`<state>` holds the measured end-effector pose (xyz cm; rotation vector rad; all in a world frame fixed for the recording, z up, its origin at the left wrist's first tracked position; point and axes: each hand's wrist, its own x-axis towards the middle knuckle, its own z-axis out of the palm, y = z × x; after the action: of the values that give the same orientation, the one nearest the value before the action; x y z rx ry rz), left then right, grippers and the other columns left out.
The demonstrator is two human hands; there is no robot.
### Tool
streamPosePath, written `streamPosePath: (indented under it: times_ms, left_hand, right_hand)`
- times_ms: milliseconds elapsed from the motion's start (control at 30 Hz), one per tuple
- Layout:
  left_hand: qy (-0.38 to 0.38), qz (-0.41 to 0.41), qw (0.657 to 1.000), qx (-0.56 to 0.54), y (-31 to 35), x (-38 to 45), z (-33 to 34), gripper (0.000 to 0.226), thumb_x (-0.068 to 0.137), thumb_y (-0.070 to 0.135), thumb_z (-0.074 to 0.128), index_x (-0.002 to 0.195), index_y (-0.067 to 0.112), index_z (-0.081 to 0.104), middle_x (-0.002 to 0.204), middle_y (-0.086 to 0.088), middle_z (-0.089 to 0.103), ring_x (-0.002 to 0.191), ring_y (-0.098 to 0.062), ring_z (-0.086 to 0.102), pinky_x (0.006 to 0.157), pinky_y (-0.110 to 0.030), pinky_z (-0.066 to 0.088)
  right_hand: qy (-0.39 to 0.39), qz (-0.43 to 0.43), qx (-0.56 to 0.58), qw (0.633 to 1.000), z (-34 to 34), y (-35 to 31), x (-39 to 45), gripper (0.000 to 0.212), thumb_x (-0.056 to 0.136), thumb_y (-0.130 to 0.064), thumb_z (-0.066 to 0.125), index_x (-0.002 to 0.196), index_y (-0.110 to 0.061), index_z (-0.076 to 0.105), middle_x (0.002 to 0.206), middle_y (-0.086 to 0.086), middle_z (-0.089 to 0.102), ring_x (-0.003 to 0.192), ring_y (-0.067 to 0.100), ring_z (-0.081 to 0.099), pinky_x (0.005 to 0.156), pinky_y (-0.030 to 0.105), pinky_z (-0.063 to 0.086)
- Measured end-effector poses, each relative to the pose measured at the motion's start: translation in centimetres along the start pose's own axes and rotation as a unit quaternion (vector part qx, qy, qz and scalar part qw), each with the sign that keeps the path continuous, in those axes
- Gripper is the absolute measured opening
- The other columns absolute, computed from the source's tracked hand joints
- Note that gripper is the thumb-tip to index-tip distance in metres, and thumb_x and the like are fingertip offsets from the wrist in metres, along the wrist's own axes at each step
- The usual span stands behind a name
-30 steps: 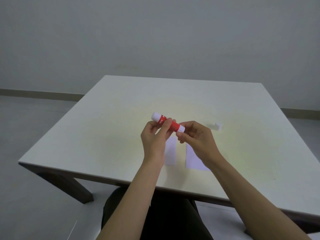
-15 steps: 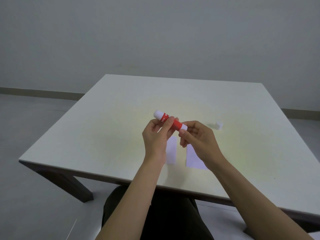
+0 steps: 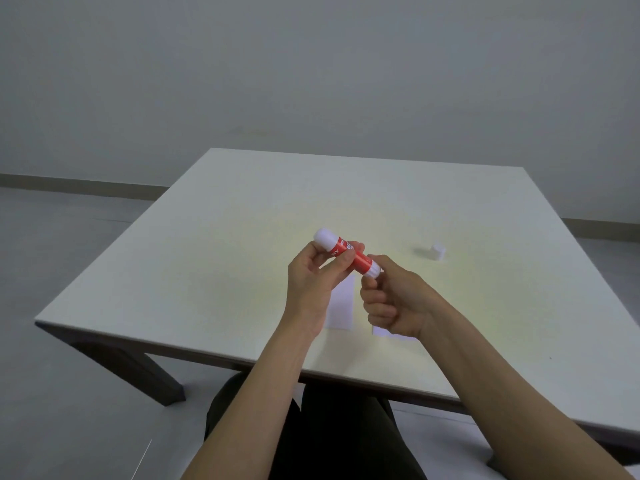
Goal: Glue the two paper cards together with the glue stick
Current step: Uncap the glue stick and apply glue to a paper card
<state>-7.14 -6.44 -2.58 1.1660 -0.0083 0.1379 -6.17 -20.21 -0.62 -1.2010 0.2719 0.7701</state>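
A red glue stick (image 3: 348, 253) with white ends is held tilted above the table. My left hand (image 3: 313, 282) grips its red middle. My right hand (image 3: 391, 301) pinches the white lower-right end with thumb and forefinger, its other fingers curled. Two white paper cards lie flat on the table under my hands: the left card (image 3: 343, 311) shows between my wrists, and the right card (image 3: 384, 333) is mostly hidden by my right hand.
A small white cap-like piece (image 3: 437, 251) sits on the table to the right of my hands. The pale square table (image 3: 214, 271) has its near edge just below my forearms, with grey floor around it and a plain wall behind.
The glue stick has risen slightly and shifted a little right. My right hand's fingers have curled tighter around the stick's lower end.
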Motion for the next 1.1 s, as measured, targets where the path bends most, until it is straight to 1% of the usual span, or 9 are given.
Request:
streamPosePath:
  times_ms: [167, 267, 333, 400, 467, 600, 700, 933, 1100]
  left_hand:
    - [-0.006, -0.009, 0.998, 0.065, 0.2, 0.4, -0.5, 0.011, 0.083, 0.01, 0.067, 0.089, 0.018, 0.07, 0.092, 0.008, 0.076, 0.09, -0.005, 0.069, 0.078, -0.016, 0.05]
    - [-0.109, 0.019, 0.978, 0.18, 1.1, 1.1, -2.8, 0.038, 0.083, 0.016, 0.068, 0.119, 0.021, 0.059, 0.121, 0.013, 0.065, 0.117, 0.002, 0.056, 0.095, -0.012, 0.043]
    - [-0.175, 0.012, 0.914, 0.367, 1.8, 1.9, -5.7, 0.068, 0.079, 0.029, 0.072, 0.139, 0.031, 0.041, 0.145, 0.02, 0.039, 0.136, 0.007, 0.029, 0.111, -0.016, 0.025]
    - [-0.248, -0.039, 0.831, 0.497, 2.0, 2.6, -8.5, 0.086, 0.075, 0.036, 0.075, 0.145, 0.038, 0.026, 0.143, 0.039, 0.016, 0.136, 0.018, 0.002, 0.116, -0.024, 0.006]
    - [-0.312, -0.065, 0.778, 0.541, 1.9, 3.3, -9.9, 0.091, 0.074, 0.039, 0.075, 0.147, 0.039, 0.019, 0.136, 0.048, 0.007, 0.132, 0.021, -0.013, 0.115, -0.026, -0.009]
    - [-0.333, -0.046, 0.705, 0.625, 1.0, 5.0, -9.7, 0.094, 0.075, 0.05, 0.07, 0.148, 0.036, 0.013, 0.155, 0.026, 0.005, 0.143, -0.003, -0.018, 0.115, -0.04, -0.018]
    - [-0.339, -0.036, 0.648, 0.681, -0.4, 4.9, -9.9, 0.095, 0.073, 0.06, 0.066, 0.148, 0.041, 0.012, 0.159, 0.018, -0.003, 0.144, -0.012, -0.02, 0.114, -0.045, -0.017]
    - [-0.324, -0.038, 0.674, 0.662, -1.0, 4.9, -10.5, 0.094, 0.068, 0.061, 0.069, 0.146, 0.045, 0.018, 0.159, 0.015, -0.01, 0.143, -0.009, -0.024, 0.113, -0.038, -0.019]
    - [-0.317, -0.05, 0.692, 0.647, -0.9, 4.6, -10.5, 0.094, 0.067, 0.057, 0.073, 0.146, 0.044, 0.021, 0.159, 0.014, -0.009, 0.142, -0.006, -0.024, 0.115, -0.036, -0.02]
  right_hand:
    - [-0.061, -0.177, -0.002, 0.982, 0.1, 0.2, 0.2, 0.042, 0.082, -0.048, 0.057, 0.1, -0.013, 0.07, 0.072, 0.003, 0.065, 0.052, 0.016, 0.055, 0.045, 0.022, 0.045]
    - [-0.021, -0.242, 0.006, 0.97, -0.3, -0.2, 0.3, 0.029, 0.085, -0.029, 0.06, 0.106, -0.01, 0.068, 0.071, 0.005, 0.063, 0.051, 0.014, 0.055, 0.047, 0.021, 0.047]
    - [0.077, -0.289, -0.088, 0.95, -1.1, -0.5, 0.4, 0.021, 0.088, -0.021, 0.06, 0.105, -0.01, 0.069, 0.074, 0.007, 0.063, 0.052, 0.015, 0.056, 0.049, 0.022, 0.048]
    - [0.173, -0.323, -0.244, 0.898, -2.0, -0.4, 0.7, 0.02, 0.088, -0.017, 0.061, 0.106, -0.012, 0.069, 0.074, 0.005, 0.064, 0.052, 0.015, 0.058, 0.052, 0.023, 0.049]
    - [0.203, -0.327, -0.359, 0.85, -2.2, 0.1, 1.0, 0.022, 0.087, -0.018, 0.062, 0.108, -0.014, 0.069, 0.076, 0.001, 0.065, 0.053, 0.013, 0.06, 0.056, 0.019, 0.05]
    - [0.198, -0.346, -0.493, 0.773, -1.2, 1.9, 2.1, 0.025, 0.086, -0.017, 0.063, 0.11, -0.016, 0.068, 0.095, 0.005, 0.067, 0.075, 0.018, 0.06, 0.071, 0.021, 0.043]
    - [0.195, -0.374, -0.517, 0.745, -0.5, 2.4, 2.6, 0.025, 0.085, -0.016, 0.063, 0.109, -0.015, 0.069, 0.092, 0.008, 0.066, 0.076, 0.015, 0.052, 0.064, 0.016, 0.029]
    - [0.154, -0.401, -0.559, 0.71, -0.4, 2.9, 2.7, 0.024, 0.086, -0.014, 0.062, 0.108, -0.017, 0.069, 0.09, 0.009, 0.062, 0.07, 0.017, 0.05, 0.063, 0.018, 0.031]
    - [0.055, -0.402, -0.579, 0.707, -0.7, 3.6, 1.6, 0.023, 0.085, -0.017, 0.063, 0.106, -0.022, 0.069, 0.09, 0.001, 0.062, 0.066, 0.006, 0.051, 0.063, 0.005, 0.037]
